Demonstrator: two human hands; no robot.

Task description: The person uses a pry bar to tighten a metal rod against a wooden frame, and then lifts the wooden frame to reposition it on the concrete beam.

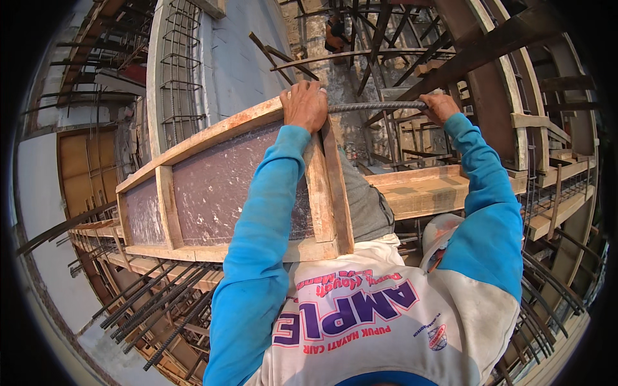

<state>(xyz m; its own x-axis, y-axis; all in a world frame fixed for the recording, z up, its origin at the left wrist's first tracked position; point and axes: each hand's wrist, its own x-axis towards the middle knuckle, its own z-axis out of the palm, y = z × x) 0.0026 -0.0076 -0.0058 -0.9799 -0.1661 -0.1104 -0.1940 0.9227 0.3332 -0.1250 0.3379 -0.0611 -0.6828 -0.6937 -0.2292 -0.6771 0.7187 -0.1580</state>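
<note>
My left hand (304,106) is closed over the upper corner of a formwork panel (215,183), a dark, paint-flecked sheet with a pale timber frame. The panel leans against my left side and stretches away to the left. In my right hand (440,108) is the end of a ribbed steel bar (376,106). The bar runs nearly level from there to the panel's upper corner, where my left hand hides its other end. I cannot tell whether my left fingers also touch the bar.
Bundled rebar ends (170,302) jut out at lower left. A timber beam form (418,193) lies beside me on the right. A tied rebar cage (182,64) stands by a grey wall (241,71). Far below, among props, is another person (335,33).
</note>
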